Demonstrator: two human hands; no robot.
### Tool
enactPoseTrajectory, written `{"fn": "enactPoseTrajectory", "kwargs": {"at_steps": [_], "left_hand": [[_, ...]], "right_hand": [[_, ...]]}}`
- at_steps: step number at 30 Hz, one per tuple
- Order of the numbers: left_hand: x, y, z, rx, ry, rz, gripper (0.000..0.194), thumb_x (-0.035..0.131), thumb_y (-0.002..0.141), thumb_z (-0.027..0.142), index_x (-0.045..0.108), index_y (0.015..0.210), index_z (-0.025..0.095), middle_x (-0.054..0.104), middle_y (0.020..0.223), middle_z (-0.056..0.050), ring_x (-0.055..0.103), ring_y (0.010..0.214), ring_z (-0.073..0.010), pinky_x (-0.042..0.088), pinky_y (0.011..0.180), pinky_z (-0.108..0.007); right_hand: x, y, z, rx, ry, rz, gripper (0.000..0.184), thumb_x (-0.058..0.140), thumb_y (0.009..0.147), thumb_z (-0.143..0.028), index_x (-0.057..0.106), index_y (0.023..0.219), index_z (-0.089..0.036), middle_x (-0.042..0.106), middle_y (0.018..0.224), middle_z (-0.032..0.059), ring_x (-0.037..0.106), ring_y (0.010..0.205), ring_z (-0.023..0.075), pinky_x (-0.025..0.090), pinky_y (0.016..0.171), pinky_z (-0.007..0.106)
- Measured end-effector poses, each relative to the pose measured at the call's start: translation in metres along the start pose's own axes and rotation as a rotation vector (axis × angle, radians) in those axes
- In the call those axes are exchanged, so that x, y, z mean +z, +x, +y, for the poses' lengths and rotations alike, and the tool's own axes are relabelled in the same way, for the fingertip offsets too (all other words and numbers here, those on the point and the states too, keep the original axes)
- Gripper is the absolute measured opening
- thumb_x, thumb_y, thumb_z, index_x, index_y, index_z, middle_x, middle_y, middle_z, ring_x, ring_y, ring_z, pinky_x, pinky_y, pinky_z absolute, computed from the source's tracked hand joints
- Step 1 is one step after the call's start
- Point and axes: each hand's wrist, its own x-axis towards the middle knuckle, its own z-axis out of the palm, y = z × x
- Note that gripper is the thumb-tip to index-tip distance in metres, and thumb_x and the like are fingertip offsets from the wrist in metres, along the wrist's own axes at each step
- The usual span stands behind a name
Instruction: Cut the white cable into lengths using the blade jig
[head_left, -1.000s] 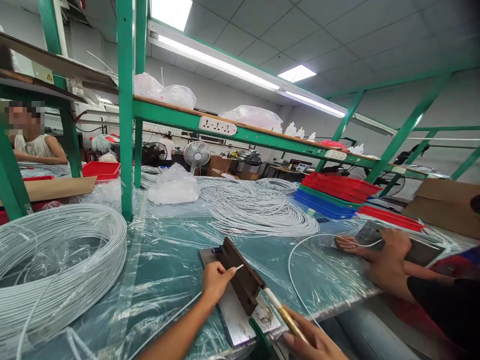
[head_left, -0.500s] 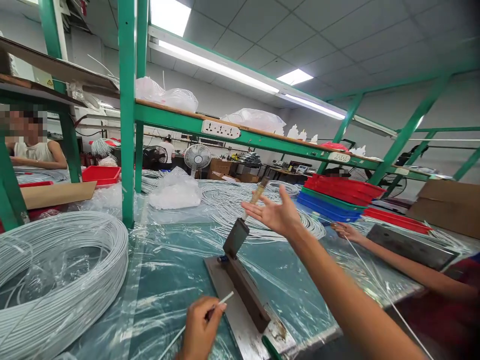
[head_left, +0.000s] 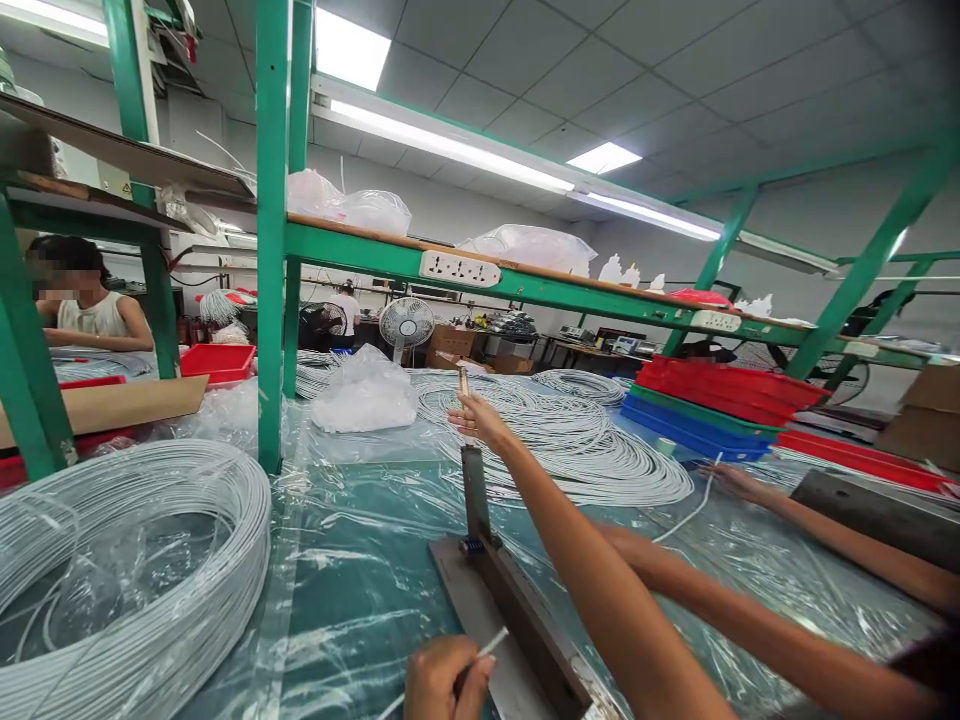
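Observation:
A lever cutter stands on a grey metal base plate (head_left: 457,585) at the near edge of the plastic-covered table. Its dark blade arm (head_left: 474,490) is raised almost upright. My right hand (head_left: 476,415) is stretched forward and closed around the brass-coloured handle (head_left: 464,382) at the top of the arm. My left hand (head_left: 448,683) is at the bottom edge of the view, just left of the cutter's fixed bar (head_left: 529,635). It pinches the end of a thin white cable (head_left: 493,643), which points toward the cutter.
A big coil of white cable (head_left: 127,570) lies at the left and a loose pile of cable (head_left: 570,440) behind the cutter. A co-worker's arms reach in from the right, one hand (head_left: 739,482) on a cable. Green frame posts (head_left: 270,250) and stacked red and blue trays (head_left: 712,400) stand around.
My right hand has swung the cutter arm from flat on the base to nearly upright. My left hand has drawn back toward me with the cable end. The camera has tilted slightly.

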Motion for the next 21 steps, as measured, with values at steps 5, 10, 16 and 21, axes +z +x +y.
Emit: {"fn": "enactPoseTrajectory", "kwargs": {"at_steps": [5, 10, 16, 21], "left_hand": [[-0.017, 0.005, 0.018, -0.203, -0.39, 0.196, 0.056, 0.034, 0.085, 0.063, 0.056, 0.064, 0.016, 0.042, 0.055, 0.002, 0.04, 0.055, -0.0115, 0.029, 0.053, -0.022], [-0.045, 0.021, 0.055, -0.302, -0.775, 0.438, 0.055, 0.052, 0.072, 0.069, 0.057, 0.064, 0.014, 0.037, 0.049, 0.004, 0.033, 0.048, -0.0086, 0.027, 0.047, -0.02], [-0.062, 0.046, 0.119, -0.237, -1.15, 0.507, 0.046, 0.059, 0.073, 0.061, 0.055, 0.069, 0.016, 0.043, 0.051, 0.005, 0.036, 0.047, -0.0071, 0.03, 0.045, -0.017], [-0.072, 0.046, 0.141, -0.133, -0.848, 0.168, 0.054, 0.051, 0.081, 0.056, 0.056, 0.116, 0.015, 0.063, 0.088, -0.008, 0.056, 0.077, -0.0149, 0.045, 0.071, -0.025]], "right_hand": [[-0.027, -0.074, 0.007, -0.089, -0.059, -0.132, 0.027, 0.05, 0.088, -0.034, 0.054, 0.108, -0.015, 0.067, 0.076, 0.0043, 0.061, 0.06, 0.0094, 0.046, 0.06, 0.018], [-0.049, -0.189, 0.053, 0.096, -0.313, -0.668, 0.043, 0.068, 0.072, -0.045, 0.065, 0.094, -0.008, 0.066, 0.065, 0.0073, 0.06, 0.052, 0.0141, 0.045, 0.052, 0.023], [-0.012, -0.273, 0.128, 0.151, -0.137, -0.845, 0.06, 0.064, 0.071, -0.057, 0.053, 0.113, -0.015, 0.064, 0.068, 0.0019, 0.054, 0.051, 0.0072, 0.041, 0.052, 0.017], [0.006, -0.279, 0.126, 0.041, 0.117, -0.601, 0.054, 0.048, 0.075, -0.068, 0.05, 0.077, -0.015, 0.058, 0.05, 0.0013, 0.049, 0.036, 0.0088, 0.038, 0.04, 0.018]]}}
